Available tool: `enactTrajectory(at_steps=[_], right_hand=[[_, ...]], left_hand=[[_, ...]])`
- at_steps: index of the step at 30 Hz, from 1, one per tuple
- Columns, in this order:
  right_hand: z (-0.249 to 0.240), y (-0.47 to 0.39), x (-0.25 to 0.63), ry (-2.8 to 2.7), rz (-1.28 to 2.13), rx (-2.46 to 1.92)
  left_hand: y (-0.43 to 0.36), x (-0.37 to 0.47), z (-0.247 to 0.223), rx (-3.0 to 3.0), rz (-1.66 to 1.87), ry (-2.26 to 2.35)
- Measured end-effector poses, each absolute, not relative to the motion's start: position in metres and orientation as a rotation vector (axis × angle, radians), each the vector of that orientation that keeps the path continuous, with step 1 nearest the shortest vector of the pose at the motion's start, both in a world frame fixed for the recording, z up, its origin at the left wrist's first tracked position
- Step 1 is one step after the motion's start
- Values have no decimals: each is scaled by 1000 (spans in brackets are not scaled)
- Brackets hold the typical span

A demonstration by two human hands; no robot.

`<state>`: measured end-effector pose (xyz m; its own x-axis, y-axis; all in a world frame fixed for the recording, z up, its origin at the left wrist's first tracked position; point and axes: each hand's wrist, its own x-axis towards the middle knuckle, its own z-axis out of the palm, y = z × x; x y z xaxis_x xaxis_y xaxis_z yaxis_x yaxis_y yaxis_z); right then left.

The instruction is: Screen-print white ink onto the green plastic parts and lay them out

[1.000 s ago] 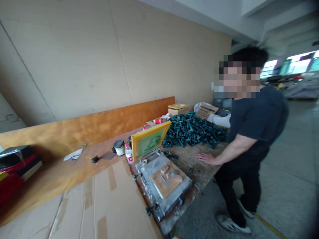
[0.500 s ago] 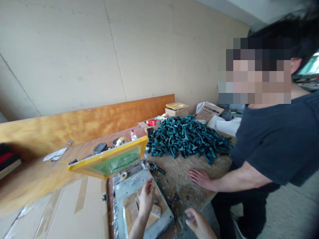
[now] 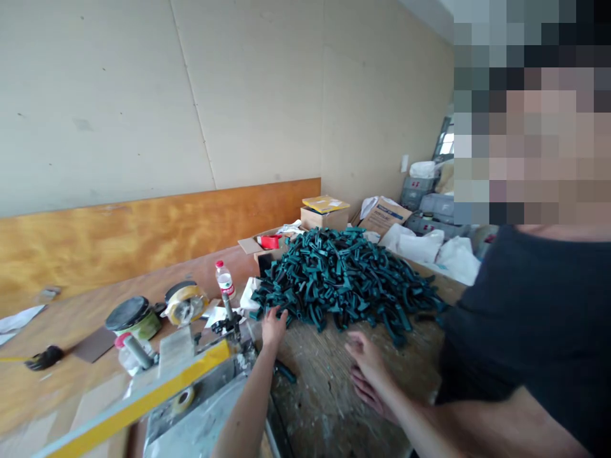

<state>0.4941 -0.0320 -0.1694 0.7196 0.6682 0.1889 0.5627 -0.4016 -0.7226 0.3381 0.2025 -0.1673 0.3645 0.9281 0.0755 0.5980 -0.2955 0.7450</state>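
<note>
Teal pieces [image 3: 346,280] just past left hand [image 3: 273,329] fingertips could slide if bumped; grip there: can't tell. Right hand [image 3: 366,357] fingers loose, seemingly empty.

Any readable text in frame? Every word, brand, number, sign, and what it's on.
Nothing legible; print shows on:
Cardboard box behind the pile: dark band of print, too blurred to read.
Farther red-capped bottle: red-and-white label, too small to read.
Grey bin at the back: red marks, too blurred to make out.
</note>
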Motion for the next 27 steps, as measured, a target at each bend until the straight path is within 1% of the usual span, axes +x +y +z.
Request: enactTrajectory(at_steps=[4, 9, 14, 17, 20, 24, 27], right_hand=[[-148, 24, 562, -712, 113, -2205], [-119, 88, 641, -568, 28, -2297], [-115, 121, 696, -595, 148, -2359], [-123, 133, 715, -668, 239, -2375], [-131, 142, 725, -724, 263, -2384], [-134, 149, 729, -763, 282, -2410], [-131, 148, 722, -774, 308, -2432]], left_hand=[[238, 364, -163, 2060, 676, 1403], [274, 388, -162, 2087, 581, 1513], [306, 407, -175, 2041, 412, 1550], [323, 419, -186, 1994, 277, 1498], [338, 429, -193, 1954, 180, 1469], [341, 432, -196, 1924, 168, 1468], [325, 431, -199, 1932, 174, 1389]])
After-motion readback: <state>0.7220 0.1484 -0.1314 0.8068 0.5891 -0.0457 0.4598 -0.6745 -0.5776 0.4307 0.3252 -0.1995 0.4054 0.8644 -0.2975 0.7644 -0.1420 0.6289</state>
